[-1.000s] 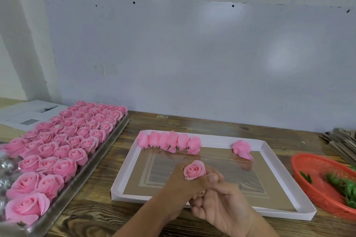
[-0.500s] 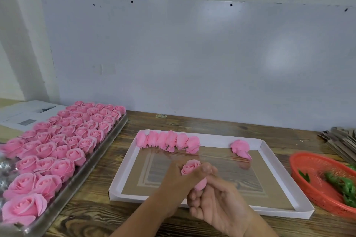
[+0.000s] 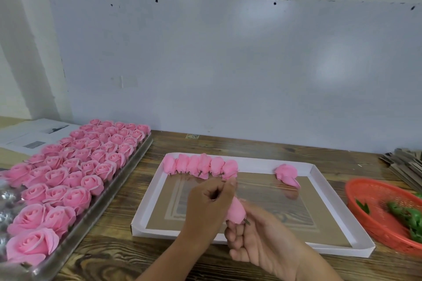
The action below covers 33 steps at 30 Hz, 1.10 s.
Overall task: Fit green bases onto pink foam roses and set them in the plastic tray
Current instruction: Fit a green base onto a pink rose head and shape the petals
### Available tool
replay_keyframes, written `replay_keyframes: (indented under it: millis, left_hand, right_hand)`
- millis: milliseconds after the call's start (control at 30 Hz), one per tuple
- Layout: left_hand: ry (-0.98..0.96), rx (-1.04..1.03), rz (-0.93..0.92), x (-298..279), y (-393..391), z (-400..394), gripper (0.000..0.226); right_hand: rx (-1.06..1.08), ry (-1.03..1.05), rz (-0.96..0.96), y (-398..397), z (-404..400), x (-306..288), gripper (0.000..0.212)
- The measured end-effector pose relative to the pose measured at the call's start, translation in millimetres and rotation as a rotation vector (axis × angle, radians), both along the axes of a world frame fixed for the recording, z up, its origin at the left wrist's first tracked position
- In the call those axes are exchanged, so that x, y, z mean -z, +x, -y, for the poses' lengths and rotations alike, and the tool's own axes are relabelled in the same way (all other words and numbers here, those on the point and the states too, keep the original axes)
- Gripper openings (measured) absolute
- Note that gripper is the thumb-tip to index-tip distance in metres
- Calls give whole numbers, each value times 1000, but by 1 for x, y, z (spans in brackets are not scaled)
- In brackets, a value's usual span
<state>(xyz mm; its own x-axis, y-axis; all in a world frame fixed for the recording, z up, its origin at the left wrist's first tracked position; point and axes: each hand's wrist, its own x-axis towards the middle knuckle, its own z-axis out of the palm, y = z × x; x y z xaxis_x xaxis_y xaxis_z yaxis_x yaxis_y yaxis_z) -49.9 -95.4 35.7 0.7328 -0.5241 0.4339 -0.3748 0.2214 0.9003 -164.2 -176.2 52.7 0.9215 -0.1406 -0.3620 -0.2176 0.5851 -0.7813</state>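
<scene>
Rose (image 3: 236,211) tipped sideways, stub outward

Both hands together, fingers curled: left (image 3: 209,207) above, right (image 3: 258,237) palm-up below

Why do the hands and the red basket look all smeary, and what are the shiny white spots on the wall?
Head view: the hands and the held rose are motion-blurred; the red basket smears near the wide-angle edge; soft light glare sits on the wall panel; the tray of roses looks sharper.
</scene>
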Motion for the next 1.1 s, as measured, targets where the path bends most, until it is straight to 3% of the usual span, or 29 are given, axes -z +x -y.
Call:
replay_keyframes:
  millis: [67,133,300,400,467,567,700,867,1000,1100]
  left_hand:
    - [12,-29,-12,2,1,1,47]
    - [10,-44,-25,3,3,2,55]
    - [27,-31,-106,4,6,4,57]
    - [42,-25,-132,5,6,5,57]
    - [56,-28,-138,5,6,4,54]
    - [67,-33,-141,5,7,5,52]
    - [77,-35,-150,5,6,5,54]
    - [91,-38,-165,4,7,4,50]
    - [98,-18,-180,4,7,4,48]
    - [102,-17,-195,4,6,4,48]
  right_hand:
    - [-10,-131,-78,-6,5,-6,53]
    - [72,-450,-211,-18,18,-16,55]
    - [636,-1185,-353,-71,94,-35,25]
    - [634,-1529,-746,-110,164,-25,20]
    - [481,-1531,-1039,-124,201,-10,22]
    - [286,-1524,-1151,-130,233,12,24]
    - [222,-1596,-1196,-127,243,15,20]
    - [338,-1749,-1225,-134,268,13,28]
    - [75,-1713,-1170,-137,266,22,29]
    - [43,-1677,-1036,-135,251,19,27]
